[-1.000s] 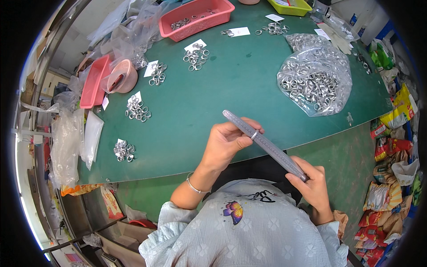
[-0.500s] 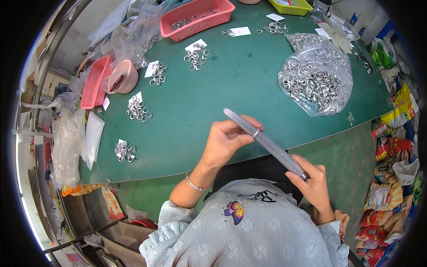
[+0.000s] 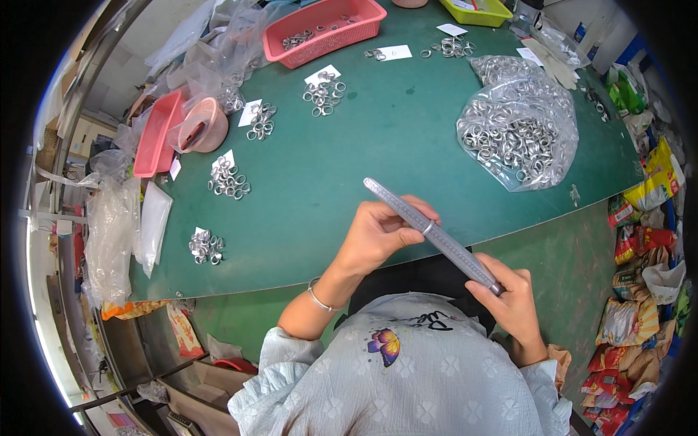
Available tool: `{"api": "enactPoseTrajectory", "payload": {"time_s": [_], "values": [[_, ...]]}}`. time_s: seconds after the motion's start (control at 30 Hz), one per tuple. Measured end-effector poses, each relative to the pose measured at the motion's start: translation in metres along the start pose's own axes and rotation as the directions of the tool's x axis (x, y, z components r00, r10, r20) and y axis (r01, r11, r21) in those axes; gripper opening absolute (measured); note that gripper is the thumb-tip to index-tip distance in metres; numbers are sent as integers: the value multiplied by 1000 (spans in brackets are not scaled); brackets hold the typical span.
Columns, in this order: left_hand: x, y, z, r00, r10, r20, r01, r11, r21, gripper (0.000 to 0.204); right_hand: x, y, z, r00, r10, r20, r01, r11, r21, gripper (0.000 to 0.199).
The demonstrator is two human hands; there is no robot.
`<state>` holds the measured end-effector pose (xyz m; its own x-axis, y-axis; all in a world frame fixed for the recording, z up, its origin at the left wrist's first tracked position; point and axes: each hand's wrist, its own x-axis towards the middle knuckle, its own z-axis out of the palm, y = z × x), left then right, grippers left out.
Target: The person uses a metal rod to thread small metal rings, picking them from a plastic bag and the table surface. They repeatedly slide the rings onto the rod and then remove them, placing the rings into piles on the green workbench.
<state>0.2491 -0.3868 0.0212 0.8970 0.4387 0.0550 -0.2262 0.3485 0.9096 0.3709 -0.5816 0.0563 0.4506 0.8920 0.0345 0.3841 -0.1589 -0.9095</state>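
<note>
A grey, tapered ring mandrel (image 3: 456, 254) with fine markings slants across in front of me, its thin tip pointing up and left. My right hand (image 3: 513, 292) is closed round its thick lower end. On the shaft, around its middle, sits a silver ring (image 3: 428, 228). My left hand (image 3: 379, 234) pinches that ring between thumb and fingers, and a bangle circles the wrist. Beyond my hands, at the right, a clear plastic bag (image 3: 511, 178) lies open with a heap of silver rings (image 3: 527, 142) inside.
Small piles of rings (image 3: 207, 248) lie beside white paper slips (image 3: 396, 52) along the green table's (image 3: 305, 196) left and far sides. Pink baskets (image 3: 327, 49), a pink cup (image 3: 207, 123) and a yellow-green tray (image 3: 476, 14) stand at the edges. Colourful packets (image 3: 658, 174) line the right.
My left hand has slid the ring a little down the mandrel, toward its thick end. The right hand keeps its hold in nearly the same place.
</note>
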Motion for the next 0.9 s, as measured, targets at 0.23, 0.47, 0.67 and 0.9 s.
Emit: {"api": "enactPoseTrajectory", "payload": {"time_s": [0.23,0.47,0.67,0.9], "values": [[2,-2,4,1000,-19,-11,19,1000,19,37,0,1,-2,998,59,25,-60,998,29,29],[0,-1,6,1000,-10,-16,11,999,33,35,0,4,-2,995,93,29,-94,995,42,29],[0,-1,3,1000,-21,-19,21,1000,3,35,3,0,0,998,68,15,-68,998,2,30],[0,2,3,1000,-4,-7,5,999,36,32,4,3,-1,999,34,1,-34,998,-52,32]]}}
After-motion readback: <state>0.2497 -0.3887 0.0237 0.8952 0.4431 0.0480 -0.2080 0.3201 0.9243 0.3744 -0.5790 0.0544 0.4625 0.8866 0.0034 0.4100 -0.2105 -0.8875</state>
